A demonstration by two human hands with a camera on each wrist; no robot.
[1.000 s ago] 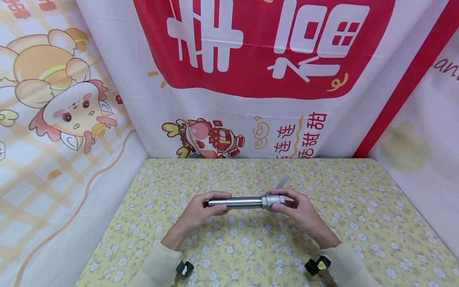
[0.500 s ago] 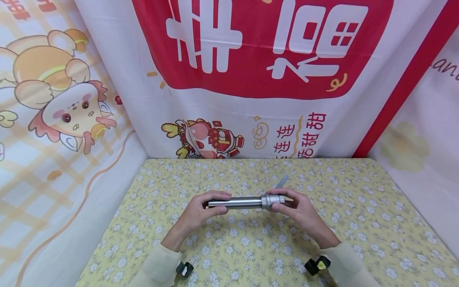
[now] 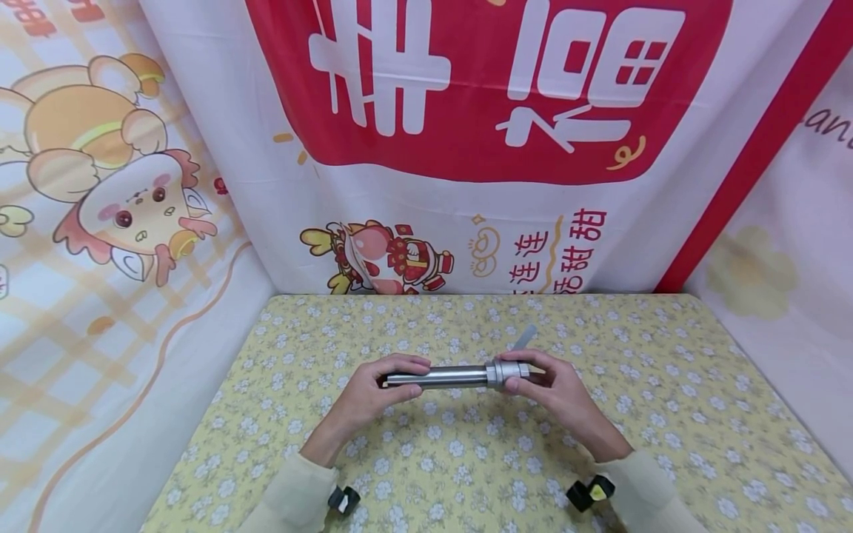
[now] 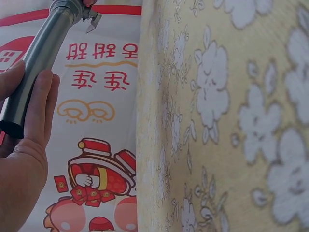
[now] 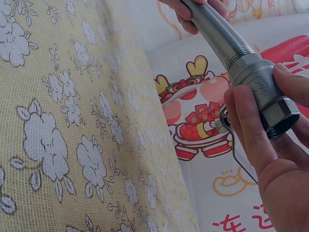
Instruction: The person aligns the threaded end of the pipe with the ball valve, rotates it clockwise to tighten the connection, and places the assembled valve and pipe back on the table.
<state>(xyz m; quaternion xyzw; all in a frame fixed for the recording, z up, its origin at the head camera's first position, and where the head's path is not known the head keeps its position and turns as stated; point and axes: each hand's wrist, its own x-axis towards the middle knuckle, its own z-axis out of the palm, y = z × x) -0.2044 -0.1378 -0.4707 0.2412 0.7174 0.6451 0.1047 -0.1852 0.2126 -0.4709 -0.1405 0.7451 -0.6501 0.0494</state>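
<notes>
A steel pipe (image 3: 456, 377) lies level between my hands over the table, its right end joined to a metal ball valve (image 3: 505, 373). My left hand (image 3: 366, 389) grips the pipe near its left end, thumb in front and fingers behind. With thumb and fingers my right hand (image 3: 563, 389) holds the valve body. A flat grey lever (image 3: 525, 337) sticks out from the valve, away from me. In the right wrist view, some pipe thread (image 5: 237, 57) shows outside the valve's hexagonal collar, and the valve's outer end is an open hex socket.
The table (image 3: 453, 474) has a yellow cloth with white flowers. Printed fabric hangs at the back (image 3: 466, 200) and on both sides, close to the table's edges. Small black devices (image 3: 343, 500) are strapped at both wrists.
My left thumb has shifted slightly along the front of the pipe. The valve and my right hand have stayed in place.
</notes>
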